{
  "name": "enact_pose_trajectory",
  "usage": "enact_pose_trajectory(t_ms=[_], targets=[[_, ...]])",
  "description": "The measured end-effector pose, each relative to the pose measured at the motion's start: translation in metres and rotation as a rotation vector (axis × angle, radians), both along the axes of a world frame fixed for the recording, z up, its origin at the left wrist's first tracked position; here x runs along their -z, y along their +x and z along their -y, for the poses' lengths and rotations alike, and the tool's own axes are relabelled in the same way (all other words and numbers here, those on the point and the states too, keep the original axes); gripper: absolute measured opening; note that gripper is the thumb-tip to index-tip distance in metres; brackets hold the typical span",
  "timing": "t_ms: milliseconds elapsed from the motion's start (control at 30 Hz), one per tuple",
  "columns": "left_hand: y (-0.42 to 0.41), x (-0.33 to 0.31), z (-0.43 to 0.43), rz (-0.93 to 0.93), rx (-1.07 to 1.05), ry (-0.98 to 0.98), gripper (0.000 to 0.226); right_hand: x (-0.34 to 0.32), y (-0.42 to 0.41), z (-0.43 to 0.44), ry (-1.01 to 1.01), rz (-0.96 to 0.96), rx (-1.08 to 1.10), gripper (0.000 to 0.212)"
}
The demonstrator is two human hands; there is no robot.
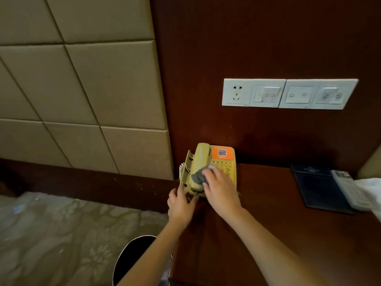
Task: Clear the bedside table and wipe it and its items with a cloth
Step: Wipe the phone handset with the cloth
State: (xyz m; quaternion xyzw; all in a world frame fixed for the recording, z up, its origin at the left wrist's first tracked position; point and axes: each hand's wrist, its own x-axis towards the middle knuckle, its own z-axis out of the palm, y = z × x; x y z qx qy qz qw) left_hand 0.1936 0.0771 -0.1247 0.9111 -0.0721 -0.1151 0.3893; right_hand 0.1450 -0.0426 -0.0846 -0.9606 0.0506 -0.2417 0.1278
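A yellow corded telephone (203,156) with an orange sticker stands at the back left corner of the dark wooden bedside table (268,223). My right hand (219,189) presses a bunched grey cloth (198,176) onto the phone, over the handset and keypad. My left hand (180,204) grips the phone's front left edge, fingers curled on it. Further right on the table lie a dark blue folder (318,189) and, on top of it, a white remote control (350,189).
A white panel of sockets and switches (288,93) is set in the wooden wall above the table. A black round bin (132,256) stands on the patterned carpet by the table's left side. Padded beige wall panels fill the left. White fabric (371,193) shows at the right edge.
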Motion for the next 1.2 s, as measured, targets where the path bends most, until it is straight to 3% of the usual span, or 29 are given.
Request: enact_pose_trajectory(t_ms=[133,267,433,567,900,1200], targets=[[0.027,0.006,0.009,0.03,0.089,-0.055,0.066,0.019,0.029,-0.009,-0.086,-0.118,-0.095,0.042],[0.037,0.016,0.011,0.019,0.206,-0.233,0.074,0.026,0.039,0.003,-0.01,-0.196,-0.138,0.048],[0.033,0.017,0.017,-0.055,0.12,-0.503,0.04,0.019,0.051,0.023,-0.035,-0.292,-0.176,0.046],[0.035,0.019,0.017,-0.066,0.101,-0.509,0.054,0.009,0.073,0.035,-0.101,-0.341,-0.15,0.045],[0.048,0.02,0.011,-0.22,0.16,-0.537,0.065,-0.007,0.157,0.066,0.01,-0.443,0.026,0.042],[0.039,0.005,0.009,-0.241,0.149,-0.572,0.059,0.0,0.107,0.056,-0.008,-0.357,-0.095,0.046]])
